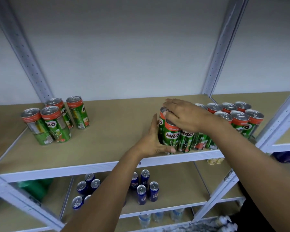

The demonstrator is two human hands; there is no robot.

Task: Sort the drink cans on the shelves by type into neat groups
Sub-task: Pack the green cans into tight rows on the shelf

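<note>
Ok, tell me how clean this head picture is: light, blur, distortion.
Head view: soft, even light with faint shadows; the shelf posts bow outward, which is wide-angle distortion; the Milo cans between the left hand and right hand read sharply; the blue cans below look softer, and the bottles at the bottom edge are blurred.

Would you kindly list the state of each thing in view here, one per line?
Left hand: open, pressed against the side of the right Milo group.
Right hand: open, resting flat on the can tops.
Right Milo group: upright, packed close at the shelf's right end.
Left Milo cans: four, upright, loosely clustered apart.
Blue cans: upright, scattered on the lower shelf.
</note>
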